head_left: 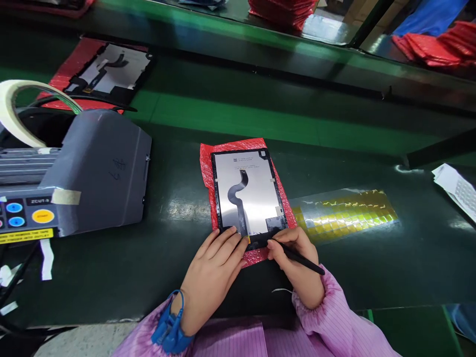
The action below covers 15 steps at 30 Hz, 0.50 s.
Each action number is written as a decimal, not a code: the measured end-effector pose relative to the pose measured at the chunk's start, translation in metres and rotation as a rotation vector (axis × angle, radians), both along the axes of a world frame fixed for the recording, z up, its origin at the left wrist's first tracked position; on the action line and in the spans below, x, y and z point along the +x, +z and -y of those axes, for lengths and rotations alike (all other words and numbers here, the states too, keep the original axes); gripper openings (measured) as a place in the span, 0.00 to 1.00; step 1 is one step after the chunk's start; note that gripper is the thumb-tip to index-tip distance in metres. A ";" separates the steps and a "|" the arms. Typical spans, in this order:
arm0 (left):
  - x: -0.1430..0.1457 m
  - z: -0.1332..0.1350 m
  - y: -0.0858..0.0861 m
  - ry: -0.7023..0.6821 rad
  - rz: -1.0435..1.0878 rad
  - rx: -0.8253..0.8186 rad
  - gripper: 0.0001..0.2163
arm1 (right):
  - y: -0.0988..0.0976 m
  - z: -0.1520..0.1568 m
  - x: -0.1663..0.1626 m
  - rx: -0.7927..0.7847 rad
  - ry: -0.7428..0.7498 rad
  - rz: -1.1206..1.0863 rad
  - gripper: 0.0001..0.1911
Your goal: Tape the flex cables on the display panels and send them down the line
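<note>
A tablet-sized display panel (256,198) lies with its silvery back up on a red bubble-wrap bag (206,166) in front of me. A black ribbon cable (235,196) curves down its back. My left hand (217,263) lies over the panel's lower left edge with fingers stretched out flat, near the cable's lower end. My right hand (297,260) is closed around a slim black tool (303,260), held like a pen at the panel's lower right edge. The tool's tip is hard to make out against the black border.
A tape dispenser (107,168) with a tape roll stands at left. Behind it, another display panel (115,69) lies on red wrap. A sheet of amber tape pieces (345,213) lies to the right. White papers (455,191) are at far right, red bags (439,47) on the shelf.
</note>
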<state>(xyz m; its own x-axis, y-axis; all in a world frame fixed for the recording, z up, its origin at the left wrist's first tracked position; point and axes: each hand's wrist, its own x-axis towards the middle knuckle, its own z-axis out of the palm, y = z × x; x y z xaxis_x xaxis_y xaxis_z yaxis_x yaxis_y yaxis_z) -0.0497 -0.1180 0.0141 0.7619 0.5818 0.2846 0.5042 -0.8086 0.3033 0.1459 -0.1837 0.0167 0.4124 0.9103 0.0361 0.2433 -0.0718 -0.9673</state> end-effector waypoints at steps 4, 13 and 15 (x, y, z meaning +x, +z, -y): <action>0.003 -0.003 0.003 -0.007 -0.051 0.098 0.18 | 0.004 -0.002 -0.001 0.023 0.001 -0.053 0.11; -0.010 -0.002 0.002 -0.070 0.010 -0.023 0.21 | 0.002 -0.002 0.002 0.101 0.011 -0.141 0.11; -0.025 0.001 0.007 -0.031 0.168 -0.216 0.20 | 0.001 -0.001 0.003 0.135 0.004 -0.150 0.11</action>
<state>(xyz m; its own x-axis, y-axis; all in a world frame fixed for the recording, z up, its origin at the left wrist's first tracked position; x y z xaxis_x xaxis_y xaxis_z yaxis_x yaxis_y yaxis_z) -0.0746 -0.1192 0.0216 0.7328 0.6201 0.2804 0.4083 -0.7302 0.5478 0.1490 -0.1828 0.0176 0.4187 0.9030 0.0961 0.0953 0.0616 -0.9935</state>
